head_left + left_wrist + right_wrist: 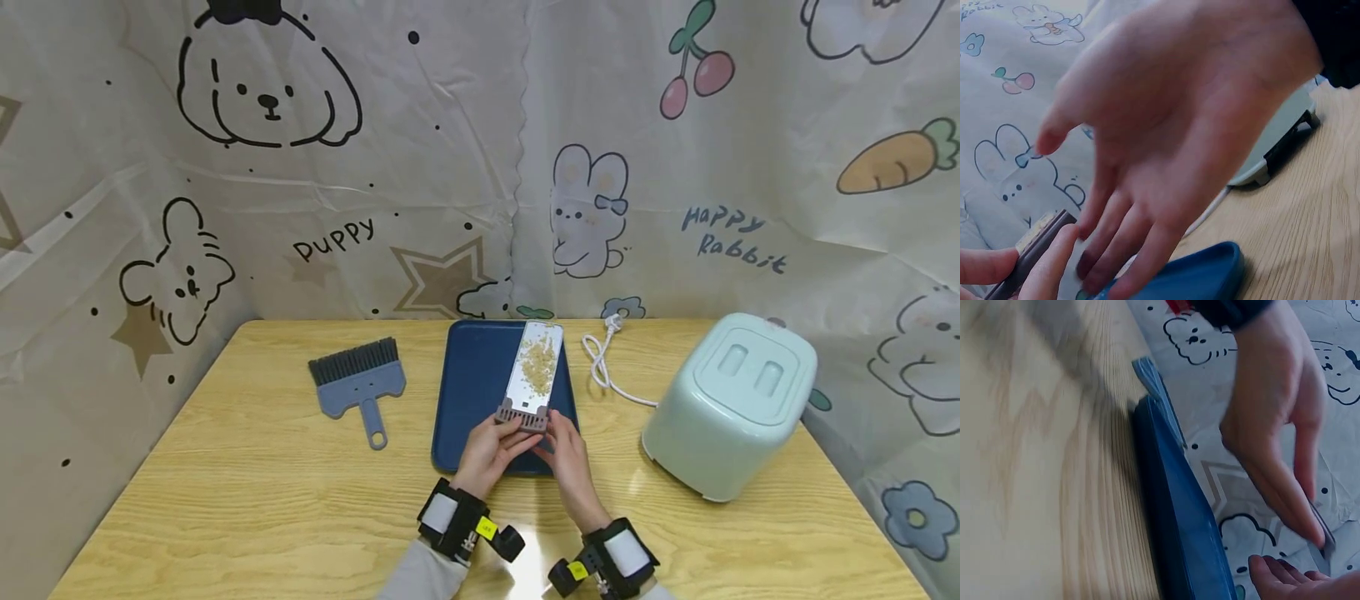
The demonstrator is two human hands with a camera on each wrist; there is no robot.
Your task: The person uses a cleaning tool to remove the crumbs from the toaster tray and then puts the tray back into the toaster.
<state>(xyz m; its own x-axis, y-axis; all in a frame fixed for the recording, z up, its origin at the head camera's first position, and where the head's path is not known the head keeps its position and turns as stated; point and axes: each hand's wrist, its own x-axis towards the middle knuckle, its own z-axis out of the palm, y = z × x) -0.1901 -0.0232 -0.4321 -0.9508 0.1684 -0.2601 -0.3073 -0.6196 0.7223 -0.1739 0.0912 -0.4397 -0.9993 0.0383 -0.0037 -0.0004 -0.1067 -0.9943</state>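
My left hand (486, 454) pinches the brown slotted handle (522, 419) of a metal crumb tray (517, 390). Yellowish crumbs (538, 365) are scattered over its shiny surface. The crumb tray is held over a dark blue serving tray (472, 375). Close by the handle's right corner is my right hand (572, 467); whether it touches the handle is unclear. In the left wrist view the right hand (1166, 125) shows its palm, fingers extended, beside the crumb tray's brown edge (1032, 256). The right wrist view shows the left hand (1279, 412) pinching that edge between thumb and fingers.
A mint-green toaster (731, 408) with a lid on top stands at the right of the wooden table (300, 517). Its white cord and plug (600, 358) lie beside the blue tray. On the left lies a grey-blue brush (360, 387). A printed cloth hangs behind.
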